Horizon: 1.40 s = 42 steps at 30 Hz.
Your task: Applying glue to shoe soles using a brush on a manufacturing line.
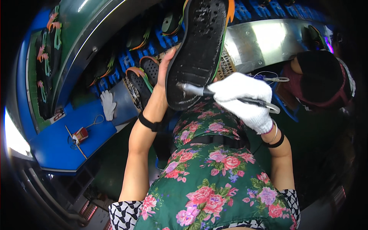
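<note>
In the upper middle, a black shoe sole (193, 50) is held up, with holes toward its far end, whitish wet-looking smears over its surface and orange and green edging. My bare left hand (165, 67) grips its left edge; the thumb shows and the other fingers are hidden behind it. My right hand (243, 97), in a white glove, is closed around a brush (193, 89) with a dark handle and greyish head. The brush's tip touches the sole near its near end. Left of the sole, two black perforated shoes (140, 78) with orange and green trim lie close by.
A curved metal rail (264, 40) runs across the back, with blue racks (126, 57) carrying more shoes. A blue table (57, 143) at left holds a small red container (80, 135); a white glove (108, 104) lies by it. Another person (320, 82) is at right.
</note>
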### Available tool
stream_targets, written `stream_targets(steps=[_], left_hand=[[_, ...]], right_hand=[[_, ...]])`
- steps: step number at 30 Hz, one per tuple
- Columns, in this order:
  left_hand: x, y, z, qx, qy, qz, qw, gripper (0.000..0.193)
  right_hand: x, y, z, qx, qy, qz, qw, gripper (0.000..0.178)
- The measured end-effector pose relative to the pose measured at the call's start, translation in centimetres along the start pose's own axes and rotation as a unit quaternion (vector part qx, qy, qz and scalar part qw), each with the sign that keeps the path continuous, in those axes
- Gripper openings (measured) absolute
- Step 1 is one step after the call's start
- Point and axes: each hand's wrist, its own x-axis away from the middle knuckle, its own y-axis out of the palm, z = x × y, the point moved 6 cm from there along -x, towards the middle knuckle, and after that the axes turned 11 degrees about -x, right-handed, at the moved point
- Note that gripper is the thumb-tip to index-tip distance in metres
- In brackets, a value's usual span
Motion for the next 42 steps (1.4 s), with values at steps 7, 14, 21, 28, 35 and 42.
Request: stream_targets(steps=[7, 14, 21, 28, 35, 42], left_hand=[[1.4, 3.4, -3.4, 0.113, -0.050, -0.083, 0.989, 0.075], [1.8, 2.8, -3.7, 0.173, -0.067, -0.055, 0.981, 0.082], [1.2, 2.2, -0.9, 0.110, 0.038, -0.080, 0.990, 0.078], [-0.2, 2.1, 1.0, 0.117, -0.013, -0.148, 0.982, 0.092], [-1.1, -0.7, 1.3, 0.069, 0.003, -0.082, 0.994, 0.095], [1.5, 3.5, 2.9, 0.141, 0.042, -0.149, 0.978, 0.101]], right_hand=[[-4.5, -5.1, -1.5, 0.218, -0.098, 0.018, 0.971, 0.018], [-3.3, -2.6, -1.7, 0.430, -0.229, -0.034, 0.873, 0.027], [0.3, 1.2, -0.9, 0.142, -0.087, -0.037, 0.985, 0.016], [0.0, 1.8, -1.6, 0.130, -0.136, -0.079, 0.979, 0.021], [1.0, 3.5, 0.4, -0.052, -0.028, -0.134, 0.989, 0.019], [2.0, -0.2, 2.6, -0.356, 0.087, 0.019, 0.930, 0.012]])
